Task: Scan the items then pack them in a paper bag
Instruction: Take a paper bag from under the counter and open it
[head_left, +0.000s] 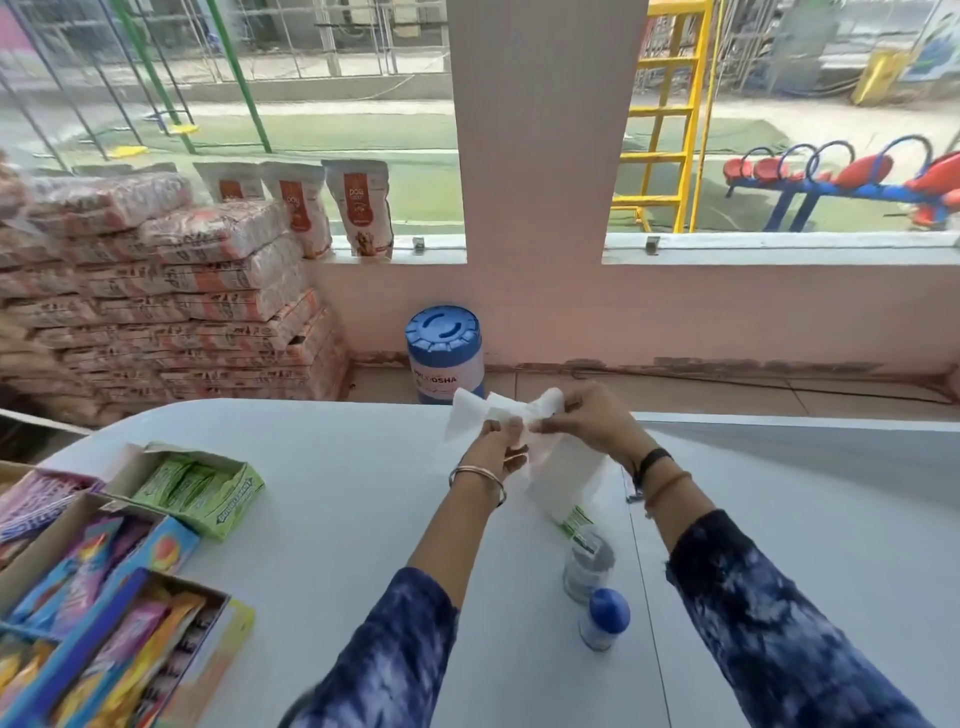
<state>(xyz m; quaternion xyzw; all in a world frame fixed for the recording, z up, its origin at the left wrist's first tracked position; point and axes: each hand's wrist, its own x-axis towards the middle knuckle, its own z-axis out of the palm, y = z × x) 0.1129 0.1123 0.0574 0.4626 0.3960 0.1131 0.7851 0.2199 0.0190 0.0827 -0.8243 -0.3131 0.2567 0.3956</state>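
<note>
A white paper bag (563, 478) stands on the white table (337, 519), a little right of centre. Both my hands pinch its crumpled top edge: my left hand (498, 441) grips the near left part, my right hand (592, 421) the right part. Just in front of the bag lies a small clear jar with a green label (587, 561). A small white bottle with a blue cap (604, 621) stands nearer to me. Whether anything is inside the bag is hidden.
Open cardboard boxes of packets sit at the table's left: a green one (202, 488) and colourful ones (78, 597). Beyond the table, a blue-lidded tub (445, 358) stands on the floor, stacked sacks (156, 312) fill the left, and pouches (358, 208) line the windowsill.
</note>
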